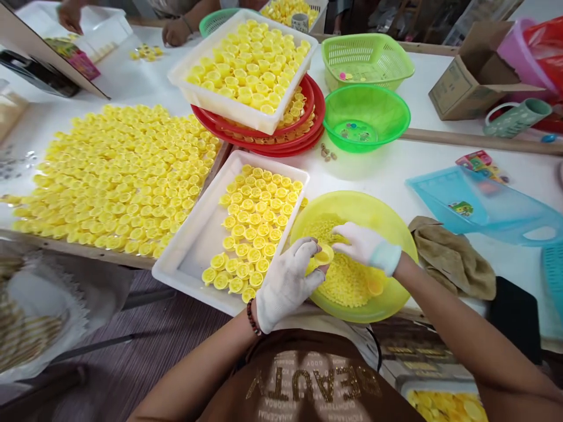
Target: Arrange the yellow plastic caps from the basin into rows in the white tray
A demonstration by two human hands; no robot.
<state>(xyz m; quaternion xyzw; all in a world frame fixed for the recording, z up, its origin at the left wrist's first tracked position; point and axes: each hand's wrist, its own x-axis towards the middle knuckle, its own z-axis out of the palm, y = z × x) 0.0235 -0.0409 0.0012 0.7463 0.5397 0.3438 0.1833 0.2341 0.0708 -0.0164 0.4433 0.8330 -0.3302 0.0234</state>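
At the table's (431, 158) near edge, I see the left hand (290, 282) clamped on a cup (324, 254) over the bowl's (373, 206) left side, cannot tell the right hand's (366, 244) grip, and fear a slack pinch dropping it.

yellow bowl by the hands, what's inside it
The yellow bowl holds a heap of small yellow pieces, with a round yellow part toward the right. The left hand and right hand hide some of the heap, and whatever lies beneath its surface is covered.
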